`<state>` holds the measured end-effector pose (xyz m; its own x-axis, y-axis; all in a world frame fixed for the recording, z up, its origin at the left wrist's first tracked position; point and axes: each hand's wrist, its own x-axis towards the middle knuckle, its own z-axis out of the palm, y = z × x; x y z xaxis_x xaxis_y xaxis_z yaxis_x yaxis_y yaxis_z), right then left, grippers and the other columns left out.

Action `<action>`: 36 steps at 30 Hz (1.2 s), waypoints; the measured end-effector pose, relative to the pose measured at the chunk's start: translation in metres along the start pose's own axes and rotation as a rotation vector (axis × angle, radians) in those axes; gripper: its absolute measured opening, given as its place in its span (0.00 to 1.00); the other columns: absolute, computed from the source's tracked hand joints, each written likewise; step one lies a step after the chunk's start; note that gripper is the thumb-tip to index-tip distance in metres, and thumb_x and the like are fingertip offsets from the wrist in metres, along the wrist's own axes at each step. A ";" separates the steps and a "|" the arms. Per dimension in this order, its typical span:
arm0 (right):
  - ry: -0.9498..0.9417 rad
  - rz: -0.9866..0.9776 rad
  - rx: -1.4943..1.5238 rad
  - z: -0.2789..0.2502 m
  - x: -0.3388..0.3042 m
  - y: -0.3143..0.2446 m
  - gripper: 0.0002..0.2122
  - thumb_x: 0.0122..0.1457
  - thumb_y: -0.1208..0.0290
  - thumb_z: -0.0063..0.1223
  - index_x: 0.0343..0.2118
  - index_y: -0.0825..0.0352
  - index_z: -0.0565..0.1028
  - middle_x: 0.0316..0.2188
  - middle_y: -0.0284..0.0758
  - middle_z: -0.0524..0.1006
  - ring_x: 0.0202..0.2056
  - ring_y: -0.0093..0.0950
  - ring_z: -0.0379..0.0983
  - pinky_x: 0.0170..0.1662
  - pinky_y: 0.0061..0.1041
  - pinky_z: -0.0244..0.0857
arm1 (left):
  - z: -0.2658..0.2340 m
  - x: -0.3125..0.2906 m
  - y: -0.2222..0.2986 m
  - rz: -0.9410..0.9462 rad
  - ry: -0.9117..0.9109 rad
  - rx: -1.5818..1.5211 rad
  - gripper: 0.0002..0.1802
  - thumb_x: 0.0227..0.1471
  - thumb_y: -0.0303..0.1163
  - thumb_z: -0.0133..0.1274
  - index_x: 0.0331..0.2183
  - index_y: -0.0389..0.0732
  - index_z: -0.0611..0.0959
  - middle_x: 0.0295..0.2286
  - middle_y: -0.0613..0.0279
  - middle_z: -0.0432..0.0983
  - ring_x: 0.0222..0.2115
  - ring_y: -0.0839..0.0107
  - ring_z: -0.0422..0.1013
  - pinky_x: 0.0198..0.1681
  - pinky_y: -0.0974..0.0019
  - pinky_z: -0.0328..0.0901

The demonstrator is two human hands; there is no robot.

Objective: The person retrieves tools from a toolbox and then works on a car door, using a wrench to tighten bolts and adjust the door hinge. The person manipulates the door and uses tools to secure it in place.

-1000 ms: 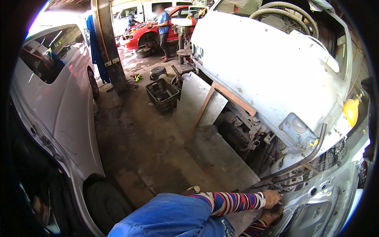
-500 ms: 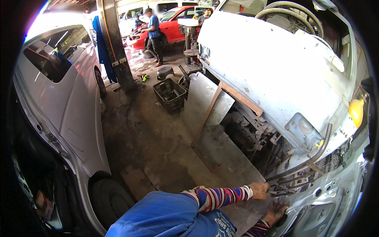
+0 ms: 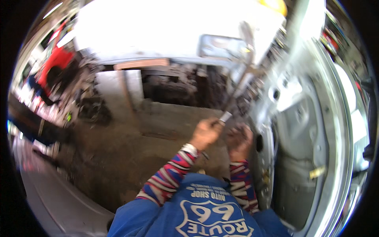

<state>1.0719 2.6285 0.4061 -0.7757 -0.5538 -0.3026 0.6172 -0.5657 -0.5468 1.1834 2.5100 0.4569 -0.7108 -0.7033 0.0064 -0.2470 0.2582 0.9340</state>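
My left hand point(image 3: 207, 132) is closed around a slim tool point(image 3: 226, 116) with a flat, whitish end, which sticks out past the thumb and forefinger. Motion blur hides its exact kind. A short dark tip shows below the same hand. Just to the right, my right hand point(image 3: 239, 140) is raised with its palm turned up and fingers loosely apart, smeared by motion; nothing shows in it. It is close to the edge of a bare grey vehicle door point(image 3: 300, 130), with a small gap between them. Both forearms wear striped sleeves.
Ahead is a white vehicle front point(image 3: 158, 27) with its lower part opened up. A bent metal bar point(image 3: 239, 85) slants down from it. Below lies a grey metal sheet point(image 3: 185, 112) on the concrete floor. A silver van point(image 3: 51, 189) stands at left, a red car point(image 3: 57, 63) farther off.
My view has swung to the right, so the door and my hands sit nearer the middle. The whitish tool end now shows in my left hand. My right hand appears raised beside it.
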 end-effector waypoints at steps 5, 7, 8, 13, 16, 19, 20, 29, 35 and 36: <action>-0.308 0.037 0.100 0.018 -0.015 0.001 0.10 0.63 0.63 0.52 0.41 0.63 0.76 0.38 0.34 0.78 0.37 0.29 0.71 0.46 0.34 0.66 | -0.024 -0.010 0.027 -0.237 -0.147 -0.596 0.07 0.60 0.29 0.57 0.37 0.36 0.84 0.22 0.74 0.71 0.21 0.86 0.61 0.23 0.76 0.57; -0.379 -0.045 0.017 0.028 -0.019 -0.002 0.11 0.63 0.65 0.52 0.43 0.65 0.77 0.37 0.36 0.78 0.37 0.31 0.72 0.46 0.34 0.66 | -0.031 -0.008 0.040 -0.112 -0.227 -0.619 0.09 0.61 0.28 0.55 0.40 0.34 0.84 0.24 0.72 0.74 0.23 0.85 0.64 0.27 0.76 0.60; -0.406 -0.077 -0.022 0.031 -0.020 -0.003 0.11 0.63 0.65 0.52 0.43 0.66 0.77 0.37 0.37 0.78 0.38 0.31 0.72 0.46 0.34 0.66 | -0.031 -0.006 0.045 -0.066 -0.243 -0.606 0.09 0.61 0.28 0.54 0.40 0.33 0.84 0.24 0.71 0.75 0.24 0.84 0.65 0.28 0.76 0.62; -0.442 -0.153 -0.073 0.036 -0.026 -0.011 0.09 0.62 0.71 0.54 0.42 0.69 0.78 0.38 0.35 0.81 0.40 0.26 0.76 0.45 0.28 0.70 | -0.031 0.011 0.058 0.169 -0.402 -0.456 0.15 0.61 0.31 0.56 0.47 0.36 0.83 0.33 0.65 0.82 0.32 0.80 0.72 0.37 0.72 0.67; -0.413 -0.278 -0.508 0.031 -0.027 -0.025 0.07 0.62 0.71 0.59 0.40 0.67 0.81 0.37 0.31 0.81 0.40 0.20 0.75 0.46 0.26 0.70 | -0.038 0.028 0.056 0.238 -0.539 -0.290 0.15 0.57 0.30 0.58 0.45 0.34 0.85 0.38 0.58 0.83 0.39 0.73 0.76 0.46 0.67 0.69; -0.402 -0.378 -0.739 0.032 -0.027 -0.026 0.11 0.61 0.68 0.62 0.42 0.70 0.81 0.34 0.31 0.81 0.38 0.17 0.74 0.44 0.24 0.71 | -0.041 0.046 0.051 0.239 -0.590 -0.202 0.09 0.51 0.28 0.62 0.35 0.34 0.87 0.34 0.57 0.83 0.35 0.72 0.77 0.41 0.67 0.70; -0.387 -0.412 -0.755 0.035 -0.024 -0.022 0.11 0.62 0.66 0.61 0.41 0.70 0.81 0.33 0.31 0.81 0.37 0.17 0.74 0.42 0.23 0.70 | -0.041 0.060 0.050 0.270 -0.690 -0.176 0.08 0.53 0.26 0.60 0.36 0.32 0.86 0.31 0.57 0.82 0.32 0.73 0.75 0.38 0.68 0.69; 0.196 -0.413 -0.283 0.054 -0.126 0.116 0.12 0.63 0.60 0.60 0.36 0.65 0.80 0.26 0.25 0.78 0.28 0.15 0.71 0.30 0.19 0.65 | -0.072 0.061 -0.012 0.170 -1.261 -0.121 0.16 0.52 0.29 0.60 0.43 0.34 0.80 0.26 0.72 0.69 0.25 0.81 0.63 0.31 0.76 0.60; 0.946 -0.693 -0.528 0.020 -0.272 0.168 0.09 0.58 0.67 0.64 0.35 0.66 0.78 0.28 0.27 0.78 0.32 0.17 0.72 0.35 0.22 0.67 | -0.033 0.001 -0.066 0.276 -1.574 0.268 0.26 0.52 0.36 0.62 0.50 0.34 0.77 0.34 0.64 0.75 0.33 0.72 0.69 0.40 0.67 0.65; 1.054 -0.754 -0.531 0.015 -0.297 0.181 0.12 0.57 0.64 0.64 0.35 0.68 0.78 0.30 0.31 0.79 0.34 0.21 0.73 0.38 0.26 0.67 | -0.035 -0.006 -0.073 0.305 -1.657 0.265 0.23 0.54 0.36 0.59 0.48 0.33 0.78 0.37 0.57 0.77 0.37 0.65 0.72 0.44 0.61 0.66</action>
<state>1.4156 2.6814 0.4090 -0.7730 0.6239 -0.1148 0.0741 -0.0909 -0.9931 1.2287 2.4717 0.4011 -0.5804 0.7350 -0.3506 0.0444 0.4585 0.8876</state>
